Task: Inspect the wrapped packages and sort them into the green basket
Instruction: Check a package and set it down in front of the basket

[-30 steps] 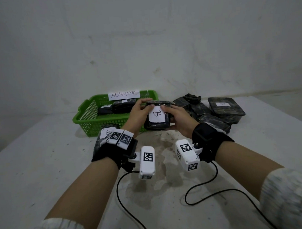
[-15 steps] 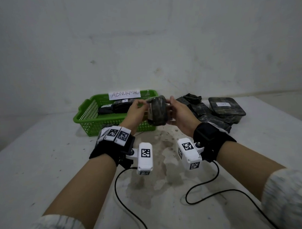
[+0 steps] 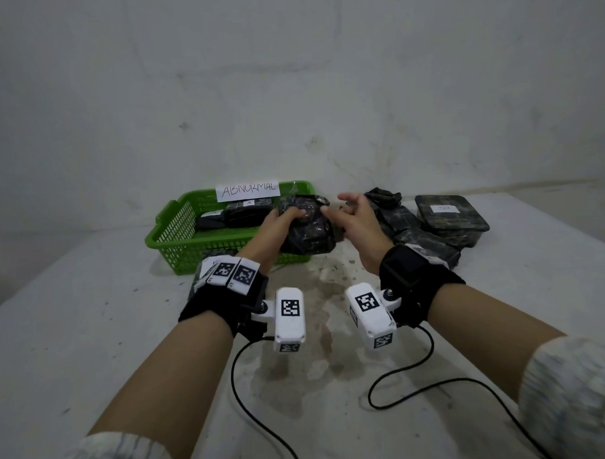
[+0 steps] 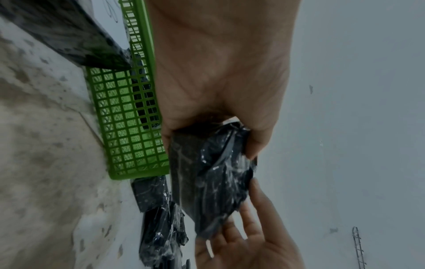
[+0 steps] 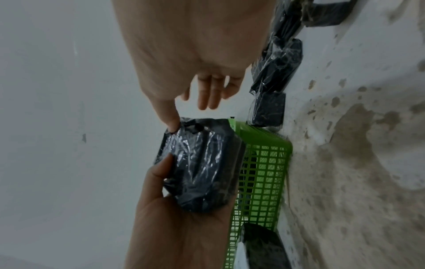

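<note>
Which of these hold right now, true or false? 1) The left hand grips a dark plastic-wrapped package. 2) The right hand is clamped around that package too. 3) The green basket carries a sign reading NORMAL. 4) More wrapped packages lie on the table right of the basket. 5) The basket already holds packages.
1) True: the left hand grips the dark plastic-wrapped package.
2) False: the right hand is open, its fingers loose; only the thumb tip touches the wrap.
3) False: the green plastic mesh basket has a paper sign reading ABNORMAL.
4) True: a pile of wrapped packages lies there.
5) True.
</note>
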A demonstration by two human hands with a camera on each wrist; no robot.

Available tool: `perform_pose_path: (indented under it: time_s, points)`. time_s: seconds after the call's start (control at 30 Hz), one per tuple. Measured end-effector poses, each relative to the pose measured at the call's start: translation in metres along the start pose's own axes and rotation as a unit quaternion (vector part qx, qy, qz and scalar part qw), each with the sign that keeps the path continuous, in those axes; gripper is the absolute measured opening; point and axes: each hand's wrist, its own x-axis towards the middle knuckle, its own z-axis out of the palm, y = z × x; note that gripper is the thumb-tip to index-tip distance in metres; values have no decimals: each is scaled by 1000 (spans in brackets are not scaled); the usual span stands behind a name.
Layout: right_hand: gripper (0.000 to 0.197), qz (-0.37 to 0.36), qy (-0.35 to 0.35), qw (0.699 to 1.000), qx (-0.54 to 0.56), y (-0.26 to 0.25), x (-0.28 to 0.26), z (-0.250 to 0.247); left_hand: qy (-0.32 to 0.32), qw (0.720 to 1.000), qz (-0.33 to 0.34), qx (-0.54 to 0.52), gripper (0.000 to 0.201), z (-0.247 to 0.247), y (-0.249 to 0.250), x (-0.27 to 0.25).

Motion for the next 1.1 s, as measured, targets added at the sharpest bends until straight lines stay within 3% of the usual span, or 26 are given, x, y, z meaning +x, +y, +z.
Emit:
perform_pose_path:
  time_s: [0.07,0.13,0.23,0.3,0.5,0.57,0.7,0.93,1.1]
  points:
    - [43,43,-50,998,-18,-1,-2,3,-22,1000,-12,8,11,4,-1,0]
    - [33,63,-86,994,-26,0,-6,6,-20,999,-12,23,12,6,-2,1]
    - [24,54,-69,996,-31,3,-5,7,21,998,0,67,41,8,-2,0]
    - [23,56,-51,997,-31,3,-3,7,38,993,28,111,50,8,-2,-2]
    - [47,81,-90,992,-33,2,-4,4,82,984,94,128,45,6,-2,1]
    - [44,78,-101,990,-58,5,-5,5,79,986,97,113,47,6,-2,1]
    - [26,37,-53,997,-47,5,-4,8,35,987,94,127,56,9,-3,-2]
    - [26,57,-90,994,-22,4,-2,10,55,982,107,144,51,1,-3,-1]
    - [39,37,-63,997,-25,4,-2,7,74,978,115,157,52,-1,-13,-1]
